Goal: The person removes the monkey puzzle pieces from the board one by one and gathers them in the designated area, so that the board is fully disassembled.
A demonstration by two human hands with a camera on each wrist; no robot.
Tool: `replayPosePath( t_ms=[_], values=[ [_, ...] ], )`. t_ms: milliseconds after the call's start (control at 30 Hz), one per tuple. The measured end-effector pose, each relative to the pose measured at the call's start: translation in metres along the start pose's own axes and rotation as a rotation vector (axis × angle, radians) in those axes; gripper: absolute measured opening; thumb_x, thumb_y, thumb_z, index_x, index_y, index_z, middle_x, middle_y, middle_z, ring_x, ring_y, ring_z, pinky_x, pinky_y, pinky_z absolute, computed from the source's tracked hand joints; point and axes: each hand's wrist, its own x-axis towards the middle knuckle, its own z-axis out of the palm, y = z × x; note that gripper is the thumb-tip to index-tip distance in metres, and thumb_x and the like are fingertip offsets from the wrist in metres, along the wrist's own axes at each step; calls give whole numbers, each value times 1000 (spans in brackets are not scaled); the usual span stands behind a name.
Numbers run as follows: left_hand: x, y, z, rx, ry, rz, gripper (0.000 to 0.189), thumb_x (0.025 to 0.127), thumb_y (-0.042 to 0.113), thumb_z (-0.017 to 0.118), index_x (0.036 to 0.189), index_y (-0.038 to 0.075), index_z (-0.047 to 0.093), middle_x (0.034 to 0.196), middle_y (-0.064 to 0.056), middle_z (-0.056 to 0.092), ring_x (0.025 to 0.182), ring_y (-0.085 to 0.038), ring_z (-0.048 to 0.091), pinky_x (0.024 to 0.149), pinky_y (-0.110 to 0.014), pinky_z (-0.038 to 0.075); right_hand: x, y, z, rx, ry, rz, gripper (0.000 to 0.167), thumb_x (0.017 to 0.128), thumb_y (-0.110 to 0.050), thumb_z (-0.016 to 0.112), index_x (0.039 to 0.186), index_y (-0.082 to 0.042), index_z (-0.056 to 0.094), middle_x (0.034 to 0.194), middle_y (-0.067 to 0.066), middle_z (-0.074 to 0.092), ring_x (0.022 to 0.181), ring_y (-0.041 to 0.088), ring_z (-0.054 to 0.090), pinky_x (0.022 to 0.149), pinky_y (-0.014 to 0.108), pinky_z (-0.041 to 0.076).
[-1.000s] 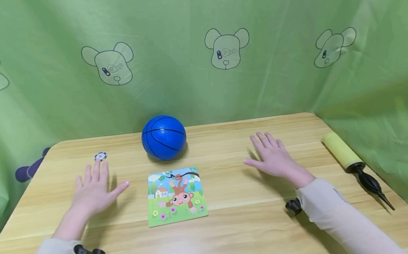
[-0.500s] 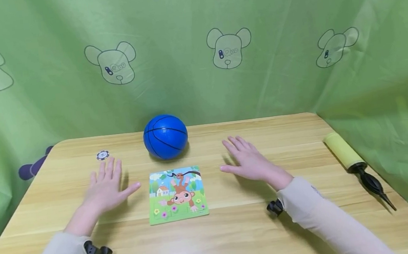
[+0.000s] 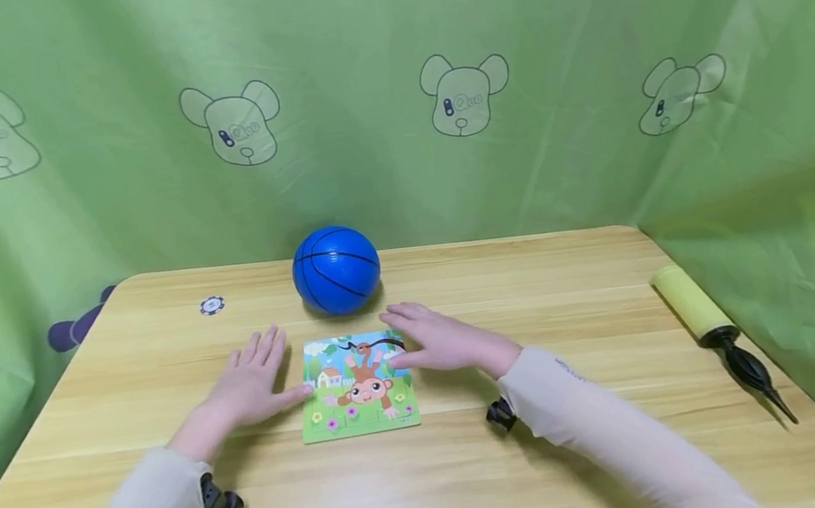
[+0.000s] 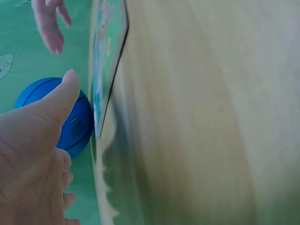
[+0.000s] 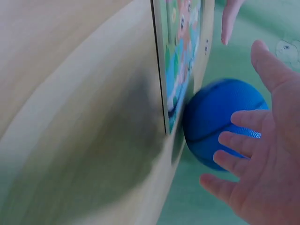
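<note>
A square picture puzzle (image 3: pixel 361 414) with a hanging monkey on it lies flat on the wooden table. My left hand (image 3: pixel 251 387) is spread just left of it, the thumb reaching over its left edge in the head view. On the other side, my right hand (image 3: pixel 441 339) hovers with straight fingers, thumb and fingertips overlapping the puzzle's upper right corner. Neither hand holds anything. Behind the puzzle sits a blue basketball (image 3: pixel 336 270), which both wrist views show beyond the fingers.
At the back left lies a poker chip (image 3: pixel 212 305). A yellow hand pump (image 3: pixel 694 305) with a black nozzle rests along the table's right edge. Green cloth (image 3: pixel 399 179) printed with bear heads hangs behind the table and along its sides.
Both hands have moved inward to the puzzle, the left one rightward and the right one leftward. The view has shifted slightly; the puzzle, basketball, chip and pump stay in place.
</note>
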Motion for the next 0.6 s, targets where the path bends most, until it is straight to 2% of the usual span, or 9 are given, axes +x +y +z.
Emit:
replayPosePath(
  t_ms=[100, 300, 500, 600],
  values=[
    [2, 2, 4, 1, -24, 18, 94, 85, 59, 52, 142, -8, 19, 148, -25, 12, 133, -45, 10, 105, -59, 10, 11, -8, 3, 45, -36, -40, 76, 87, -46, 58, 145, -7, 28, 148, 13, 24, 135, 26, 20, 107, 42, 22],
    [7, 5, 6, 6, -72, 55, 93, 84, 59, 52, 143, -6, 21, 148, -23, 16, 133, -43, 14, 105, -58, 12, 38, -23, 10, 23, -79, -109, 72, 86, -40, 63, 141, -3, 35, 143, 11, 36, 131, 23, 30, 106, 35, 26],
    [9, 8, 4, 4, -99, 72, 89, 86, 56, 52, 142, -6, 22, 148, -23, 18, 133, -43, 16, 105, -59, 13, 58, -41, 17, -44, -127, -96, 64, 86, -36, 65, 137, -5, 43, 134, 8, 46, 122, 18, 41, 102, 31, 33],
    [12, 7, 5, 12, -106, 73, 87, 87, 54, 51, 143, -5, 22, 148, -22, 19, 133, -42, 16, 105, -59, 13, 65, -48, 20, -82, -141, -81, 61, 86, -36, 65, 135, -6, 46, 127, 6, 51, 112, 16, 48, 99, 30, 37]
  ],
)
